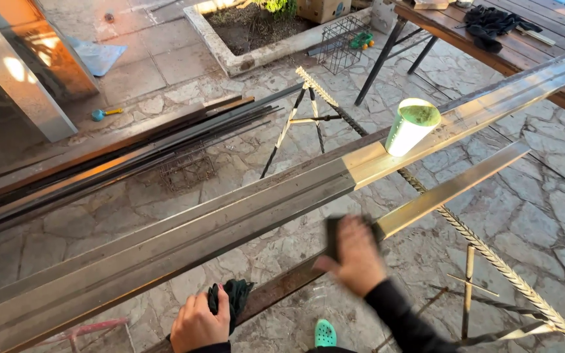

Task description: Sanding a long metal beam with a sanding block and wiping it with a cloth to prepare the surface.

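Observation:
My right hand (357, 257) presses a dark pad (333, 236) against a long narrow metal bar (454, 187) that runs from lower left to upper right; the hand is blurred. My left hand (197, 323) grips a dark green rag (233, 295) near the rusty lower end of the same bar. Beyond them several wider metal profiles (230, 216) lie side by side along the same diagonal. On those profiles stands a white cup (410, 125) with green inside.
A bundle of dark steel rods (119, 157) lies on the stone floor at left. Ribbed rebar trestles (312, 104) hold up the profiles. A wooden table (511, 46) stands upper right, a concrete planter (256, 36) behind. A green shoe (325, 333) shows below.

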